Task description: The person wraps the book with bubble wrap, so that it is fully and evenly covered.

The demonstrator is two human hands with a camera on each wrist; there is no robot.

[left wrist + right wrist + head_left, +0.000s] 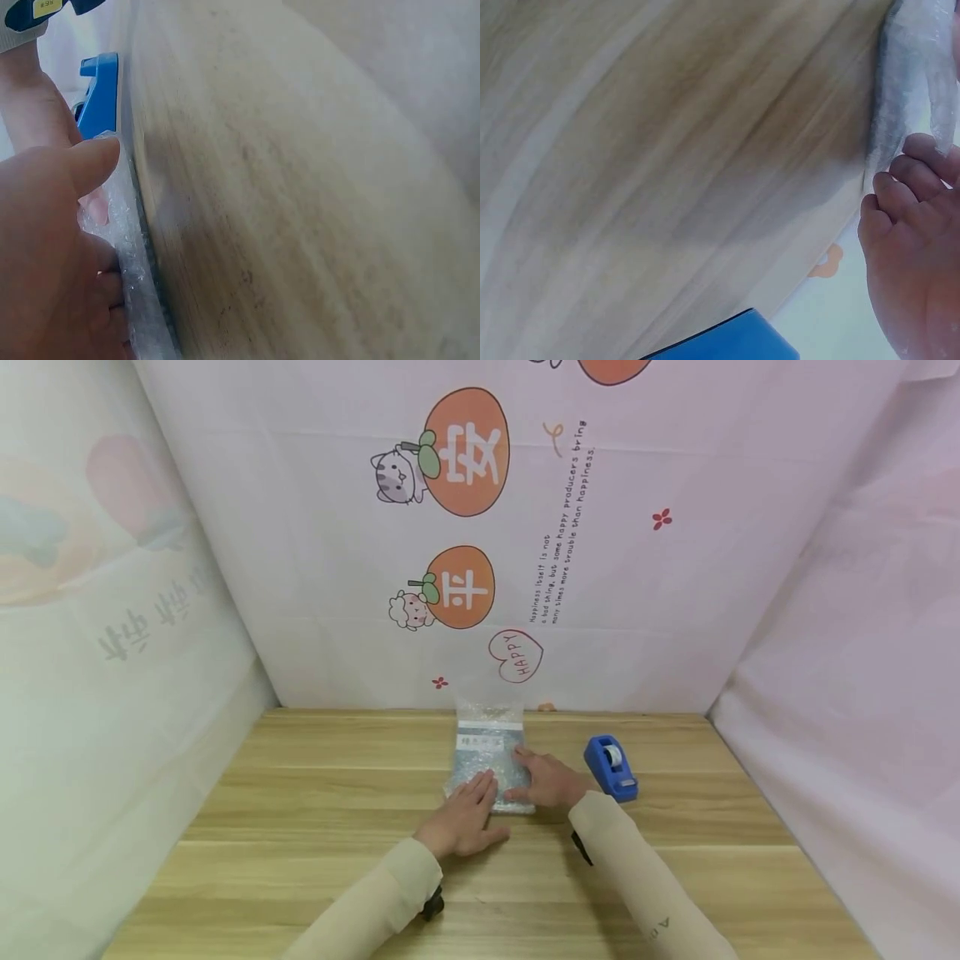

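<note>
Nearest you, on the wood-grain table [337,860], your left hand [463,822] lies to the left of the blue tape dispenser [609,778] and nearer you than it, fingers straight and laid on the wrap, gripping nothing. Your right hand [553,779] is just left of the dispenser, thumb and forefinger spread well apart, touching the right side of the wrap without closing round it. Under both hands, left of the dispenser and roughly level with it, the bubble-wrapped package [472,758] lies flat, its far end reaching beyond the dispenser. Behind the dispenser rises a printed backdrop [622,610].
</note>
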